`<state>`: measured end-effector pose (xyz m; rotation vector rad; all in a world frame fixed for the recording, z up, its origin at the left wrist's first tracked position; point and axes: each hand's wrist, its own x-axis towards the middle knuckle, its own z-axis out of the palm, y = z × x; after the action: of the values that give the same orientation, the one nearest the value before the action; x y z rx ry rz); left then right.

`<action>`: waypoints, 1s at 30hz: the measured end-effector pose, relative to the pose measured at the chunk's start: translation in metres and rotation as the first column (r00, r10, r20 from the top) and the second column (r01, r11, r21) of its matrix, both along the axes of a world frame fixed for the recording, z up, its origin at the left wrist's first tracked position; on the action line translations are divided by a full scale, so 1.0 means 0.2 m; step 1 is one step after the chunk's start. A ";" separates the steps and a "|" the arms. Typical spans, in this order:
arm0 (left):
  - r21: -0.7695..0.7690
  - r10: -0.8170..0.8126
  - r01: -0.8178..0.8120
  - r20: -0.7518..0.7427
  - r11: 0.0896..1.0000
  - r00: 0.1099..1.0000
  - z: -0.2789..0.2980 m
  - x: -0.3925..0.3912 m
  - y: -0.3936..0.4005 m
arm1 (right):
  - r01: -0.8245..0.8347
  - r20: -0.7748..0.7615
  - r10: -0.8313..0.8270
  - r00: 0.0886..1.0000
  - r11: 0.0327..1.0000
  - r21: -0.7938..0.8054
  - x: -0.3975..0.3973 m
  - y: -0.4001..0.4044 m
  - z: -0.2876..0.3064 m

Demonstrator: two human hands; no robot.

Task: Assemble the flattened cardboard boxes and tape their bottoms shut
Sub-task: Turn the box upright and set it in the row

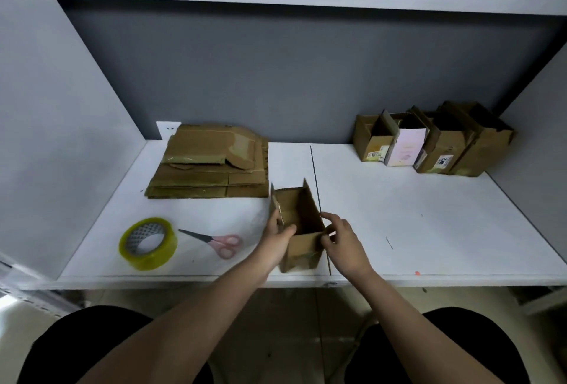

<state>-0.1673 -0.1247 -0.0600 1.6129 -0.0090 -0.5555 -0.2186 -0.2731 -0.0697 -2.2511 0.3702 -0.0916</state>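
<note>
While the small cardboard box (302, 230) stands upright at the desk's (399, 215) front edge with its flaps up, both hands steady it, probably to square it. The left hand (277, 238) clasps its left wall, thumb curled over the rim; the right hand (343, 241) pinches its right corner. Left of the box lie the scissors (216, 242) and tape roll (148, 243), within reach for sealing. Behind those sits the flattened stack (208, 162); finished boxes (432, 141) stand far right of it.
</note>
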 end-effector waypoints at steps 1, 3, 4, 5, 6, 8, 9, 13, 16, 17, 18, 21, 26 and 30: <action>0.034 -0.010 0.008 0.039 0.999 0.999 -0.01 0.02 0.02 | -0.015 0.009 0.015 1.000 1.000 0.002 -0.01 0.01 -0.01; 0.129 -0.025 0.008 0.133 0.992 0.991 -0.02 0.01 0.03 | -0.033 0.021 0.031 0.999 0.997 0.068 -0.03 0.03 -0.03; 0.173 -0.047 0.013 0.191 0.985 0.981 -0.03 -0.01 0.03 | -0.045 0.025 0.043 0.999 0.995 0.087 -0.03 0.04 -0.03; 0.227 -0.087 0.029 0.250 0.973 0.964 -0.05 -0.03 0.03 | -0.065 0.028 0.063 0.998 0.995 0.075 -0.03 0.04 -0.02; 0.307 -0.144 0.046 0.305 0.951 0.941 -0.05 -0.06 0.03 | -0.087 0.035 0.085 0.996 0.995 0.043 -0.03 0.04 -0.02; 0.436 -0.215 0.027 0.389 0.899 0.896 -0.08 -0.08 0.03 | -0.113 0.048 0.115 0.992 0.993 -0.045 -0.02 0.04 -0.02; 0.451 -0.218 0.010 0.413 0.893 0.884 -0.08 -0.07 0.02 | -0.110 0.050 0.114 0.992 0.991 -0.076 -0.01 0.03 -0.02; 0.409 -0.232 0.028 0.457 0.912 0.859 -0.01 0.04 -0.08 | -0.035 0.095 0.045 0.995 0.994 -0.101 0.06 -0.09 0.03; 0.405 -0.250 0.032 0.498 0.914 0.830 0.09 0.21 -0.23 | 0.026 0.171 -0.006 0.985 0.994 -0.110 0.18 -0.23 0.11; 0.405 -0.255 0.033 0.508 0.914 0.823 0.12 0.26 -0.28 | 0.047 0.194 -0.024 0.981 0.992 -0.118 0.22 -0.28 0.14; 0.406 -0.259 0.033 0.516 0.913 0.817 0.15 0.33 -0.35 | 0.069 0.212 -0.041 0.976 0.990 -0.127 0.28 -0.33 0.16; 0.399 -0.267 0.046 0.519 0.916 0.812 0.20 0.51 -0.53 | 0.114 0.234 -0.081 0.969 0.985 -0.131 0.47 -0.50 0.21; 0.402 -0.249 0.021 0.525 0.915 0.814 0.17 0.81 -0.81 | 0.110 0.188 -0.076 0.979 0.977 -0.181 0.75 -0.77 0.19; 0.429 -0.280 0.043 0.507 0.902 0.815 0.07 1.00 -0.99 | 0.110 0.160 -0.059 0.985 0.937 -0.331 0.94 -0.93 0.10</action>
<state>0.0319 -0.3221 -0.0458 2.1500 -0.5136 -0.1954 -0.0304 -0.4596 -0.0499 -2.5473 0.3953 -0.3932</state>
